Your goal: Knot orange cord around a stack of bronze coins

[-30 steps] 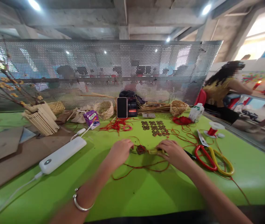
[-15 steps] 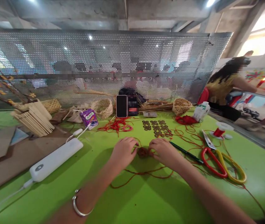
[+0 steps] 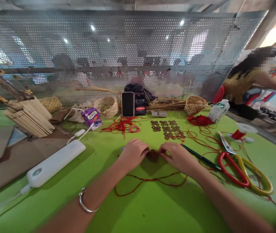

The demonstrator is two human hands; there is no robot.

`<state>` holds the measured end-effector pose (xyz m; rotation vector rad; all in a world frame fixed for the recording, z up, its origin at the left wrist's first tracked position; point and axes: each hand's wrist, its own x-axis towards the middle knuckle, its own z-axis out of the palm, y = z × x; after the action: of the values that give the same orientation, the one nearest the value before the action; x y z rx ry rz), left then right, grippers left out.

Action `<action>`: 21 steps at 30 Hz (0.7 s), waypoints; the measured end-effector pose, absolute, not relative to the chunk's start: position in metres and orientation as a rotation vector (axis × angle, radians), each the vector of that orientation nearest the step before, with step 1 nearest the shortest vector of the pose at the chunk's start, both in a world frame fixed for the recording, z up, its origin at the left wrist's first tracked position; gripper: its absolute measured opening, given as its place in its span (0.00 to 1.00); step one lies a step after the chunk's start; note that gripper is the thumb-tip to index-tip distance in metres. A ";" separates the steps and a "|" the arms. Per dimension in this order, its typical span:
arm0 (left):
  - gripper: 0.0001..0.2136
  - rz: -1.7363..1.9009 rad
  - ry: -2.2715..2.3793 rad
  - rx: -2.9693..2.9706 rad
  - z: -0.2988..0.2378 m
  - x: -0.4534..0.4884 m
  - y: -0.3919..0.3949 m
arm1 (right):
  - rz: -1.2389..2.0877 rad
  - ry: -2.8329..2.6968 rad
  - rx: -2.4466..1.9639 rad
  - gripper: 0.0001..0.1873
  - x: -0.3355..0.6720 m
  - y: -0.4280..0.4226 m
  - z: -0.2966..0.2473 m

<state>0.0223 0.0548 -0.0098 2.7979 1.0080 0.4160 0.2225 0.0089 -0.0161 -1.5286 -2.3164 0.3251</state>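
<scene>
Where the left hand [image 3: 135, 152] and right hand [image 3: 175, 153] face each other: a small reddish-brown piece [image 3: 153, 156] between the fingertips, near mid-width of the green bench [image 3: 164, 210], well in from its right edge; whether it touches the surface I cannot tell.
Left grip: narrow, seemingly pinching the piece's left side.
Right grip: narrow as well, seemingly pinching its right side.
Done: the piece looks gathered into one compact body, I judge.
Left: probably something, since reddish cord [image 3: 147, 180] lies slack on the person's side of it; blur hides how much.
Lie of the piece: roughly round, with no front or long axis I can make out; the hands span it sideways, left edge to right edge.
Dark discs [image 3: 167, 128]: set out in clusters towards the far edge, untouched.
</scene>
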 end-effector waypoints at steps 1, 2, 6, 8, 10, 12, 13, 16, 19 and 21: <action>0.04 0.417 1.019 2.790 -0.009 0.022 0.053 | 0.332 -2.302 -1.528 0.07 0.223 0.009 -0.016; 0.04 0.421 1.032 2.779 -0.008 0.023 0.052 | 0.338 -2.287 -1.527 0.07 0.224 0.008 -0.015; 0.04 0.463 1.080 2.700 -0.008 0.022 0.049 | 0.370 -2.229 -1.521 0.07 0.228 0.006 -0.014; 0.04 0.498 1.091 2.648 -0.007 0.019 0.050 | 0.396 -2.195 -1.506 0.06 0.230 0.005 -0.013; 0.04 0.538 1.095 2.591 -0.005 0.015 0.051 | 0.439 -2.138 -1.489 0.06 0.232 0.004 -0.013; 0.05 0.578 1.101 2.524 -0.002 0.010 0.052 | 0.490 -2.062 -1.481 0.06 0.234 0.004 -0.013; 0.05 0.596 1.104 2.487 -0.001 0.007 0.053 | 0.513 -2.027 -1.481 0.06 0.235 0.004 -0.013; 0.05 0.653 1.119 2.381 0.004 0.000 0.056 | 0.561 -1.946 -1.488 0.06 0.238 0.004 -0.013; 0.06 0.702 1.148 2.284 0.006 -0.006 0.060 | 0.566 -1.871 -1.537 0.08 0.241 0.005 -0.013; 0.07 0.714 1.170 2.212 0.006 -0.006 0.060 | 0.597 -1.807 -1.571 0.11 0.241 0.004 -0.012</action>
<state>-0.0064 0.0596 0.0061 2.2115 1.1697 0.7143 0.2411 0.0039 -0.0123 -1.5710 -1.8068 0.5973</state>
